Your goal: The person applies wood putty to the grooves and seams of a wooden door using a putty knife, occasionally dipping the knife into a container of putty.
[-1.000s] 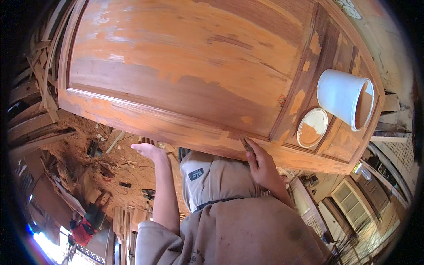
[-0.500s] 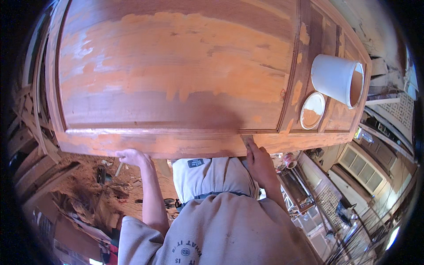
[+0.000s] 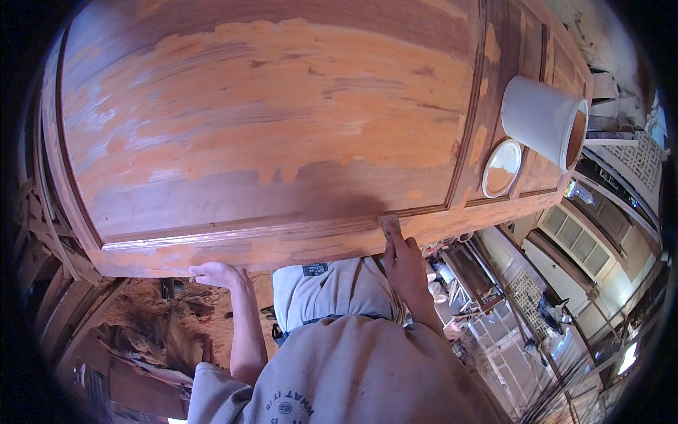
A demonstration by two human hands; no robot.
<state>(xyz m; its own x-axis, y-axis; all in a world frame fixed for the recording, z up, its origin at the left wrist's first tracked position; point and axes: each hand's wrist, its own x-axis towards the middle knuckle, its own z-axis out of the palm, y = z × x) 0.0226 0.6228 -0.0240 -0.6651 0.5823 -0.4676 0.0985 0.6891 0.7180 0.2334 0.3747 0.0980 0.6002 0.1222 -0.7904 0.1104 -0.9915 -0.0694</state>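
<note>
A large wooden panelled door (image 3: 282,194), smeared with orange filler, lies across in front of me. My left hand (image 3: 217,274) is at its near edge on the left, fingers closed against the rim, partly hidden. My right hand (image 3: 405,263) grips a small flat scraper (image 3: 389,226), its end against the moulding along the near side. Most of the scraper is hidden by the fingers. On the door's right part, a white bucket (image 3: 538,120) lies on its side with orange filler inside. Beside it rests a white lid (image 3: 502,168) with orange filler on it.
Wood shavings and scraps cover the floor (image 3: 152,332) at lower left. Timber boards (image 3: 53,233) stand at the far left. On the right are a framed glazed panel (image 3: 575,239), a patterned lattice panel (image 3: 526,300) and assorted clutter.
My view has tilted, so the door's left end sits lower and its right end slightly higher. The scraper has shifted slightly left along the moulding. The left hand stays at the edge.
</note>
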